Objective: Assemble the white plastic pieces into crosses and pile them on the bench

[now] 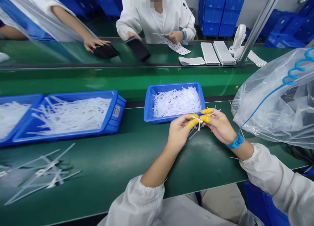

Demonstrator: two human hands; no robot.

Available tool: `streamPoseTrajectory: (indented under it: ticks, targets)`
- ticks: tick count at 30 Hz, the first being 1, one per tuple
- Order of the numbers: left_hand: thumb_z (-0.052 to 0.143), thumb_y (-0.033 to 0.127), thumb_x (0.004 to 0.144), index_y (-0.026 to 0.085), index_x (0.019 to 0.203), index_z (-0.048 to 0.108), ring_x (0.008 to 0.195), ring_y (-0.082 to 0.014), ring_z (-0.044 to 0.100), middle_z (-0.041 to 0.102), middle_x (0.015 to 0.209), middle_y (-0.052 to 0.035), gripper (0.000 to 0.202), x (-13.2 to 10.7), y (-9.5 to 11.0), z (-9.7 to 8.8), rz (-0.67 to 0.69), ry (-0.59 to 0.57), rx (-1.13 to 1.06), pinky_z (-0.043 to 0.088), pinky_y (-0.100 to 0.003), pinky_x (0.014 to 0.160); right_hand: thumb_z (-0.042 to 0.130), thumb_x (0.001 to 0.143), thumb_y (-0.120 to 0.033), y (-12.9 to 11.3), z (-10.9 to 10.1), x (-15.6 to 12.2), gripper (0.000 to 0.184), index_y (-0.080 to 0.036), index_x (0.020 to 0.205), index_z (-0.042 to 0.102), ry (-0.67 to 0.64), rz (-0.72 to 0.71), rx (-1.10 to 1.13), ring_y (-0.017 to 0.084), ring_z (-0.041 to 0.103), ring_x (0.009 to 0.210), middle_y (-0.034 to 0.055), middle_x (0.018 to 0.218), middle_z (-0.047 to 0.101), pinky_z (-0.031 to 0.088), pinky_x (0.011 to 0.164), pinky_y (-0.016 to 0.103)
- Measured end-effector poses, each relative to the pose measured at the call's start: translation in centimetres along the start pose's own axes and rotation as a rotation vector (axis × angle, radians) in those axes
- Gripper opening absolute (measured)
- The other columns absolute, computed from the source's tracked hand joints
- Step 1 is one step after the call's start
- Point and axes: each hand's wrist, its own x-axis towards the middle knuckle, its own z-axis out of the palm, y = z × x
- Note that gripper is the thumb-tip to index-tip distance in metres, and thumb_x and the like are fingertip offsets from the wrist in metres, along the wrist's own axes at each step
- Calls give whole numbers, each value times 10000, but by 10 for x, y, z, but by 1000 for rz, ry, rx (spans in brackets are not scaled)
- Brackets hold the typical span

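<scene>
Just in front of the small blue bin [148, 105], both my hands meet at a small piece with thin white strips [199, 122] crossing at its middle. My left hand [179, 131] pinches it from one side between thumb and finger. From the other side my right hand [222, 126] grips it, with a strip sticking out past the fingers. Yellow finger covers sit on both hands' fingertips. A blue wrist strap [235, 141] with a coiled cord circles my right wrist. Short white strips [178, 101] fill the bin. A few loose strips [193, 134] lie under my hands.
On the left stand blue bins [115, 121] of longer white strips. Crossed strip assemblies [40, 172] lie on the green table [117, 173]. A clear plastic bag [267, 105] bulges at right. Beyond the partition, co-workers handle dark flat objects [138, 49] near white stacks [210, 53].
</scene>
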Motion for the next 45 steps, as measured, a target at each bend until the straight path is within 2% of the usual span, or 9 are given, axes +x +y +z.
streamPoseTrajectory:
  ticks: [14,21,26,33,36,40,45]
  targets:
    - [959,483,768,191,924,846,879,-229,797,855,964,-80,349,2,-1,-6,33,-39,90,664,-365,870,1003,695,-337,-9,-5,3,378,-194,964,780,-40,-8,-102,145,728,770,24,879,809,591,759,283]
    - [955,438,778,204,917,866,904,-242,810,866,983,-83,287,5,-4,-9,52,-39,122,665,-388,924,1004,700,-366,-7,-9,6,358,-195,941,800,-84,-22,-149,150,724,787,31,879,810,585,753,280]
    - [945,416,784,210,902,871,912,-259,818,866,962,-80,248,5,-3,-10,69,-54,134,678,-413,927,994,713,-368,-6,-6,2,339,-209,937,797,-78,-34,-169,174,749,854,31,921,816,625,844,326]
    - [899,326,805,229,869,882,881,-248,814,866,926,-63,118,5,-5,-13,121,-15,234,667,-365,869,977,729,-350,-1,-2,1,287,-210,918,812,-100,-58,-156,179,770,849,25,903,819,655,865,339]
    - [905,345,794,224,897,889,901,-260,816,870,948,-71,159,6,-6,-13,116,11,214,672,-384,884,992,726,-390,1,-1,2,352,-202,967,817,-79,-28,-121,172,777,829,39,920,828,659,835,319]
    - [937,417,782,202,937,886,927,-263,811,868,992,-94,270,7,-5,-12,110,57,176,672,-396,905,1008,718,-448,-2,0,3,438,-196,1020,815,-88,-13,-61,172,793,897,57,1005,839,668,896,323]
    - [985,457,731,205,952,879,983,-272,812,862,1020,-100,351,7,-3,-10,131,20,153,669,-415,962,1008,714,-453,-4,1,2,403,-196,965,824,-59,-78,-117,169,771,849,50,956,823,661,828,313]
